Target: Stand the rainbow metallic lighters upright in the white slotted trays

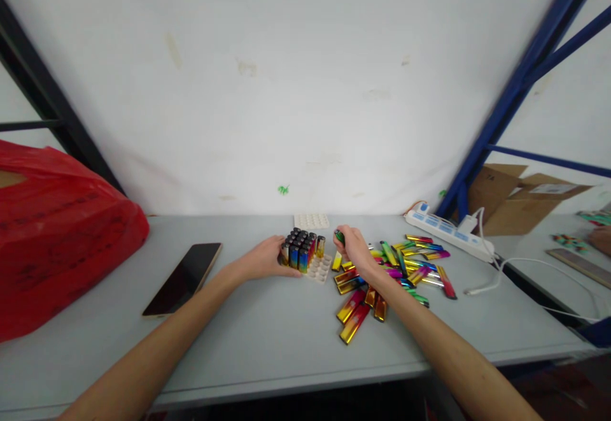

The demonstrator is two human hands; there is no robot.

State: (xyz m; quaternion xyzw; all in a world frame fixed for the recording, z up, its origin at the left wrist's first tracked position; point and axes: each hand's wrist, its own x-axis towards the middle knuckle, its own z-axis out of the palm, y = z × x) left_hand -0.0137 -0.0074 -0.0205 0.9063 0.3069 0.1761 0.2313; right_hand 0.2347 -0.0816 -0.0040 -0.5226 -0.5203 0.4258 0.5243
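Observation:
A pale tray [321,271] with rows of round holes lies on the table. Its left part is filled with upright lighters [298,249] in shiny rainbow wraps with black tops. My left hand [268,258] cups the tray's left side, thumb along the front and fingers behind. One gold lighter [321,246] stands at the right of the group. Just right of the tray, my right hand [354,245] is closed around a green lighter [339,237], its end sticking out past the fingers. Loose metallic lighters [354,324] lie heaped beneath and beside my right forearm.
A second pale tray [311,220] lies against the wall. To the left are a dark phone [184,279] and a red plastic bag [62,236]. A white power strip [449,235] with cables sits at the back right, near a blue rack post and a cardboard box [520,201].

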